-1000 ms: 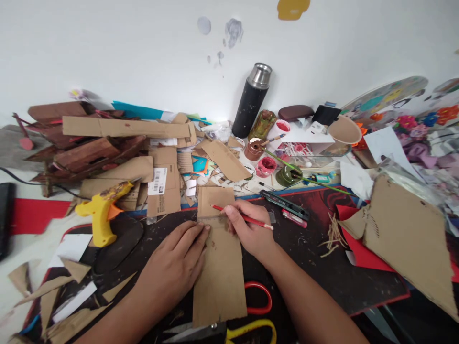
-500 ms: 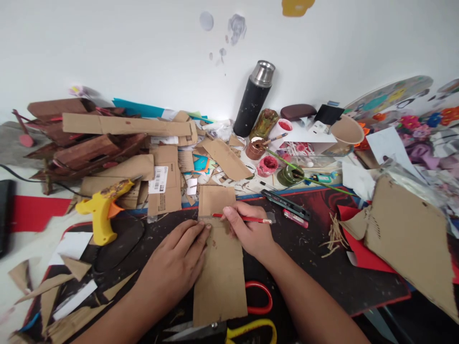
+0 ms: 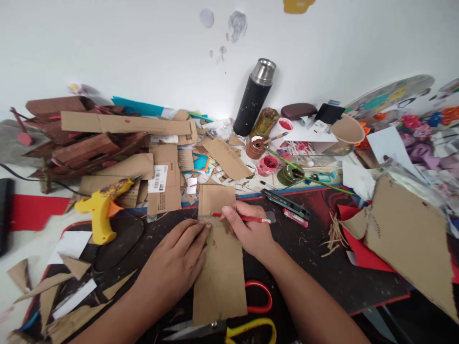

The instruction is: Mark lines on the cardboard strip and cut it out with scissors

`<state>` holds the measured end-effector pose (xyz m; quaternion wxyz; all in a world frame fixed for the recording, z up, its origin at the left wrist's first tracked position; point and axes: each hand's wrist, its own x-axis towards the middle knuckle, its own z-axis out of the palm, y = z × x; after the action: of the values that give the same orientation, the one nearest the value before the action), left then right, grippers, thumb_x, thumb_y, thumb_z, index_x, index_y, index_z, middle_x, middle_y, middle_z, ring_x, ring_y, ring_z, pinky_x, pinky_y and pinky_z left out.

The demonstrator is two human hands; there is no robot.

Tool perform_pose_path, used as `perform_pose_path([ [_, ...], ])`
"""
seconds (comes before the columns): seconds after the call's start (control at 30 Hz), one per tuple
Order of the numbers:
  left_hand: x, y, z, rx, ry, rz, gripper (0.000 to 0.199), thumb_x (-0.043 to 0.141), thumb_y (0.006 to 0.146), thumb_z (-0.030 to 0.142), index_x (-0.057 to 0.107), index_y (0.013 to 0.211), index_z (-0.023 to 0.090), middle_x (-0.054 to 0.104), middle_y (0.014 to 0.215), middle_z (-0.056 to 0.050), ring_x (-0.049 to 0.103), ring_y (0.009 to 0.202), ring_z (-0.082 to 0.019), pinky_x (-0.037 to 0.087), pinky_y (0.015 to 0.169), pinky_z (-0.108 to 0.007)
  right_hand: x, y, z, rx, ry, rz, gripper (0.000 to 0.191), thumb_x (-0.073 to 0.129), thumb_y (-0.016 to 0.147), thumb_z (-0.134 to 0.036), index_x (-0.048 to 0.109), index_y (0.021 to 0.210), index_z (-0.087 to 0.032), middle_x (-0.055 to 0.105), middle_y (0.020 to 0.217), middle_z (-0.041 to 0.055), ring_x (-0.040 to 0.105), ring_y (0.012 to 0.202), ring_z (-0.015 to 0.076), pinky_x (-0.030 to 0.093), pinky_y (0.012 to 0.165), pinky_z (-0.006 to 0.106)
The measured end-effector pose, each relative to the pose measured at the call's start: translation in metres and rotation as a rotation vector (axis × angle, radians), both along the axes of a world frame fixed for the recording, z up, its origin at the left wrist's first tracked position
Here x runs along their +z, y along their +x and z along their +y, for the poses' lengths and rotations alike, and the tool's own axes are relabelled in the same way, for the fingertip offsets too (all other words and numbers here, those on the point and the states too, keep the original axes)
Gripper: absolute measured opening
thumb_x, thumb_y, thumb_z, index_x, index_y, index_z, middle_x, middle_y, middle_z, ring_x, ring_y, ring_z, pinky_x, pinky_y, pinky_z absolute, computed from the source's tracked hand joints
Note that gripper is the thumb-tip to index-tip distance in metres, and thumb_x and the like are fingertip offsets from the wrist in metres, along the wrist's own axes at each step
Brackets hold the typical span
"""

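A long piece of brown cardboard (image 3: 220, 272) lies upright in front of me on the dark mat. My left hand (image 3: 175, 260) rests flat on its left edge, fingers stretched out and pointing at a line across the upper part. In my right hand (image 3: 251, 231) is a red pencil (image 3: 256, 219), pinched between thumb and fingers, with its tip on the cardboard near that line. A clear see-through strip (image 3: 272, 217) pokes out past the right hand; what it belongs to is mostly hidden. Scissors with a yellow and a red handle (image 3: 251, 329) lie partly under the cardboard's lower end.
A yellow glue gun (image 3: 102, 215) with a cord lies left, near cardboard scraps (image 3: 75, 267). Behind are brown cardboard models (image 3: 86, 153), a black flask (image 3: 254, 98) and paint jars (image 3: 267, 165). A box cutter (image 3: 285, 203) and large cardboard sheet (image 3: 409, 234) are right.
Both hands, the pencil and the cardboard stay almost where they were. The pencil tip and right thumb have shifted very slightly left.
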<state>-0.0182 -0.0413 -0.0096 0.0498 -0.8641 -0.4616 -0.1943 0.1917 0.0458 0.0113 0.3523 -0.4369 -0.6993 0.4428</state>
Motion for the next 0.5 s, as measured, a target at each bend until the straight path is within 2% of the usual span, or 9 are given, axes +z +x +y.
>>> perform_pose_path([
  [0.23, 0.0016, -0.0006, 0.0014, -0.003, -0.007, -0.030, 0.038, 0.051, 0.109, 0.016, 0.077, 0.132, 0.002, 0.079, 0.123, -0.016, 0.065, 0.122, -0.032, 0.055, 0.111, -0.043, 0.0023, 0.0002, -0.0001, 0.005, -0.013, -0.009, 0.039, 0.060, 0.111, -0.039, 0.074, 0.080, -0.021, 0.061, 0.056, -0.0028, 0.059, 0.051, 0.0136, 0.045, 0.058, 0.026],
  [0.5, -0.0018, -0.0002, 0.0000, 0.008, -0.012, -0.035, 0.038, 0.050, 0.109, 0.017, 0.077, 0.133, 0.004, 0.079, 0.124, -0.015, 0.065, 0.122, -0.032, 0.056, 0.111, -0.043, 0.0005, 0.0002, -0.0001, -0.004, -0.024, 0.018, 0.042, 0.059, 0.112, -0.044, 0.073, 0.080, -0.020, 0.060, 0.055, -0.0029, 0.058, 0.049, 0.0133, 0.046, 0.057, 0.026],
])
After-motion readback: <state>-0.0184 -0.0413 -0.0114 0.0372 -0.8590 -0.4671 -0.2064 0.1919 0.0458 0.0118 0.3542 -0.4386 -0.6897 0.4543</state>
